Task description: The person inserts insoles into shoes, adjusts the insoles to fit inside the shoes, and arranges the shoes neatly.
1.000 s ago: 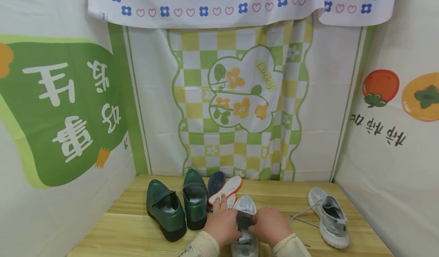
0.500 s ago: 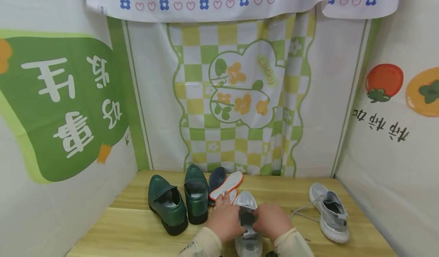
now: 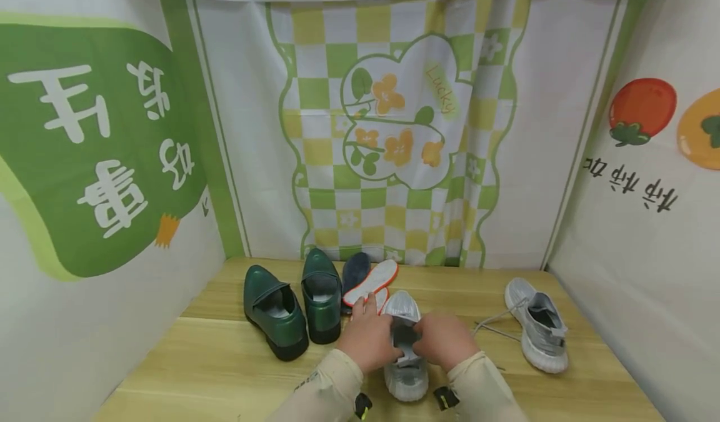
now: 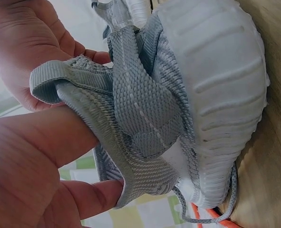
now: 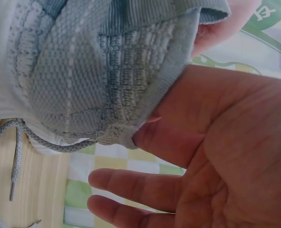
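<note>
A grey sneaker (image 3: 406, 381) stands on the wooden table, toe pointing away, with a hand at either side of its opening. My left hand (image 3: 367, 342) grips the left side of the collar; in the left wrist view, its fingers (image 4: 59, 137) reach over the knit edge into the shoe. On the other side my right hand (image 3: 447, 342) pinches the collar (image 5: 161, 78), with two more fingers (image 5: 135, 187) stretched out beside the shoe. The fingertips inside the opening are hidden. A heel pull loop (image 4: 47, 83) sticks up between the hands, and a grey lace (image 5: 54, 145) hangs at the side.
Two green loafers (image 3: 275, 312) stand to the left. Dark and white orange-edged insoles (image 3: 374, 281) lie overlapping behind my left hand. At the right stands another grey sneaker (image 3: 537, 325), its lace trailing leftward over the wooden table (image 3: 185, 372). Printed cloth walls enclose three sides.
The head view has tilted downward, so more of the near sneaker's heel and the table front shows. Both hands still hold the sneaker's collar, with little shift.
</note>
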The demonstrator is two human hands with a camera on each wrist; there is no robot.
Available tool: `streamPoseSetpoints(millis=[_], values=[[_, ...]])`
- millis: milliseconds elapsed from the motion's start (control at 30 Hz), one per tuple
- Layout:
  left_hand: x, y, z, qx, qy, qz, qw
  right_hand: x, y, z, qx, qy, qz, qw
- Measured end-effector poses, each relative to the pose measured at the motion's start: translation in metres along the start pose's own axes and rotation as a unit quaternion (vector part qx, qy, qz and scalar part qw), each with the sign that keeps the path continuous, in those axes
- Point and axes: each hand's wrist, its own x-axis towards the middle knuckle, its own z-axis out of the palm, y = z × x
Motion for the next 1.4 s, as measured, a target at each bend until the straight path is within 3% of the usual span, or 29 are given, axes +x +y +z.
streamPoseSetpoints(millis=[133,400,667,833,967,1033,1100,1167,1233,1333,1400], values=[[0.004,0.003,-0.005,0.003,-0.001,0.001,1.0000,0.001,0.001,-0.007,0.000,0.004,0.006,1.0000],[-0.001,0.003,0.002,-0.006,-0.018,0.008,0.9998,-0.006,0.001,-0.003,0.003,0.009,0.004,0.9999],[-0.001,-0.008,-0.001,-0.001,-0.006,-0.004,1.0000,0.004,-0.006,-0.001,-0.005,0.010,-0.035,0.9993],[0.004,-0.004,-0.006,-0.024,-0.003,0.010,0.9997,0.007,-0.002,-0.005,-0.017,0.018,-0.026,0.9994],[0.011,-0.009,-0.017,-0.084,-0.012,0.040,0.9956,0.004,0.003,-0.005,-0.012,0.014,-0.016,0.9997],[0.022,-0.017,-0.026,-0.119,-0.015,0.048,0.9916,0.003,0.005,-0.005,-0.006,0.012,-0.014,0.9998],[0.041,-0.027,-0.035,-0.128,-0.026,0.033,0.9909,0.002,0.005,-0.005,0.000,0.008,-0.009,0.9999],[0.067,-0.038,-0.042,-0.083,-0.036,-0.002,0.9959,0.002,0.005,-0.005,0.006,0.009,-0.002,0.9999],[0.095,-0.054,-0.041,-0.008,-0.052,-0.038,0.9979,0.001,0.006,-0.006,0.011,0.012,0.003,0.9999],[0.130,-0.085,-0.028,0.097,-0.102,-0.071,0.9875,0.002,0.003,-0.006,0.014,0.009,0.004,0.9999],[0.145,-0.106,-0.014,0.126,-0.133,-0.079,0.9799,0.003,0.000,-0.005,0.017,0.004,0.000,0.9999]])
